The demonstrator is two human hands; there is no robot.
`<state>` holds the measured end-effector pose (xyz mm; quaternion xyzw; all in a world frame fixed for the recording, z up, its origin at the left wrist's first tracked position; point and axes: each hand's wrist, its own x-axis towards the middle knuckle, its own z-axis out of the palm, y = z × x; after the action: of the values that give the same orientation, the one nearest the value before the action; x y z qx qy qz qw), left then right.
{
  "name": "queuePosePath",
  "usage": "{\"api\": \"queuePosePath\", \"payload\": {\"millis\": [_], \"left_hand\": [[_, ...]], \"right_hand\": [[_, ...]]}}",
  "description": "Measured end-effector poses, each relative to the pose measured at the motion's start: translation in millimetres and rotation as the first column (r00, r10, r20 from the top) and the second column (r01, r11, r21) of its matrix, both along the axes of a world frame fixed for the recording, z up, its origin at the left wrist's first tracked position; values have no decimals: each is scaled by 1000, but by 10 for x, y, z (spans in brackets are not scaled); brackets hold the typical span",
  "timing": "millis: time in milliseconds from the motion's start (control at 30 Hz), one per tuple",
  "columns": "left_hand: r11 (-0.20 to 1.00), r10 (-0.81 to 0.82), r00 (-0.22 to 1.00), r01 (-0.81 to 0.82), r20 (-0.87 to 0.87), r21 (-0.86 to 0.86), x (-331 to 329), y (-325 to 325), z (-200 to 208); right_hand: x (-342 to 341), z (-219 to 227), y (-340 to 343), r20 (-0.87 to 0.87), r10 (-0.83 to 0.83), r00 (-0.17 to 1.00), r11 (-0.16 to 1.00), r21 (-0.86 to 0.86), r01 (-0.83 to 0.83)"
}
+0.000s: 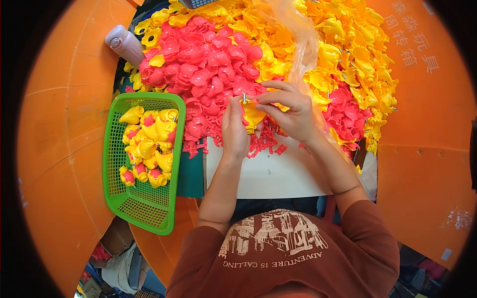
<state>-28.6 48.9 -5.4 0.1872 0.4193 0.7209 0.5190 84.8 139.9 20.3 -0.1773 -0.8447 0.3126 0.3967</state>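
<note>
In front of my chest, my left hand (236, 130) grips a yellow plastic toy part (254, 117) from its left side, fingers partly behind it. A small metal pin (244, 99) sticks up at the top of this part. My right hand (290, 108) is closed, with thumb and forefinger pinching at the part's right edge; any small piece between those fingertips is hidden. Just beyond my hands lies a heap of pink plastic shells (198, 54), with small pink strip-like pieces (266, 141) at its near edge.
Left of me, a green basket (180, 144) holds several yellow-and-pink toy pieces (149, 134). Yellow plastic parts (343, 30) pile up at the back and right, with a clear plastic bag (304, 44) across them. A pale bottle (121, 42) stands at back left. Orange panels (422, 109) flank both sides. Below my forearms is a white board (278, 174).
</note>
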Motion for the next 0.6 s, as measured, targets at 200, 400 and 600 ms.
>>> {"api": "queuePosePath", "payload": {"millis": [200, 400, 600], "left_hand": [[999, 11, 1000, -12, 26, 30, 24, -13, 22], [998, 57, 991, -53, -117, 35, 36, -26, 9], [998, 64, 974, -59, -217, 30, 94, 1, 0]], "right_hand": [[-30, -47, 11, -57, 78, 995, 996, 52, -75], [-24, 1, 4, 7, 31, 999, 987, 159, -32], [42, -15, 17, 97, 107, 990, 834, -550, -36]]}}
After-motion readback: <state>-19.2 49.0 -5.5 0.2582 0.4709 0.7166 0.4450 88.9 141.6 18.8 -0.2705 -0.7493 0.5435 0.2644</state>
